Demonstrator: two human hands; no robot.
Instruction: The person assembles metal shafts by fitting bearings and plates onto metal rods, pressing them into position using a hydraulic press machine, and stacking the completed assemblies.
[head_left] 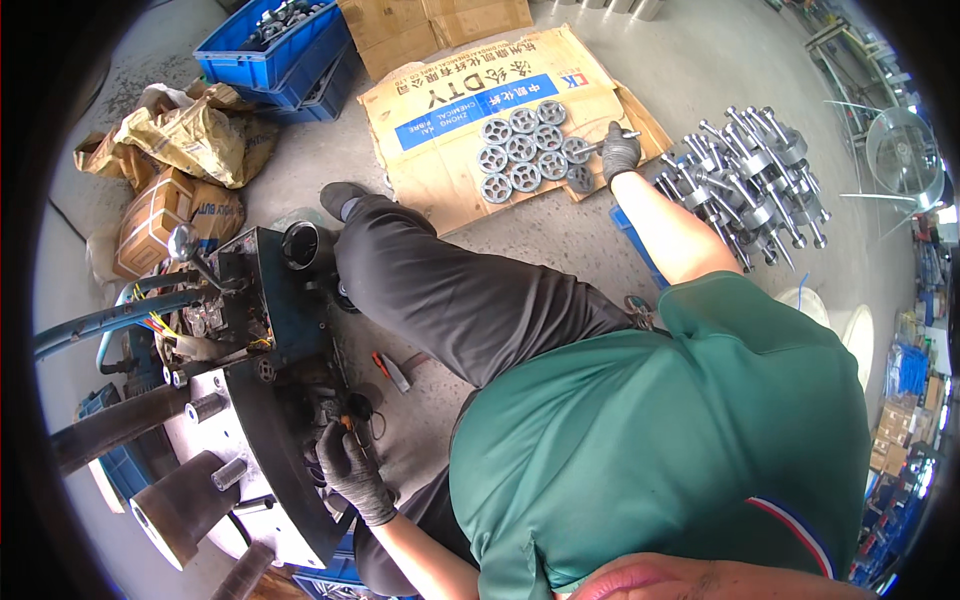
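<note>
Reaching forward across the concrete floor, right hand in a dark grey work glove, fingers closed around a slim metal shaft lying at the edge of a cluster of grey perforated metal discs. Discs laid flat, side by side and touching, on a flattened cardboard sheet spread on the floor. Shaft tip resting on or just above the nearest disc; exact contact cannot be told. Stacked just beside the right hand, further to the right: a pile of assembled disc-and-shaft parts, shafts pointing in several directions.

Resting low at the left, left hand, also gloved, fingers curled and pressed against the dark edge of a machine with a white round faceplate and protruding steel pins. Whether anything is pinched inside this hand cannot be told. Mounted on top of the machine: a blue housing with exposed wiring and a ball-topped lever.

Lying on the floor between machine and leg: red-handled pliers. Positioned well apart at the top left: stacked blue plastic crates holding metal parts, near crumpled sacks and cardboard boxes.
</note>
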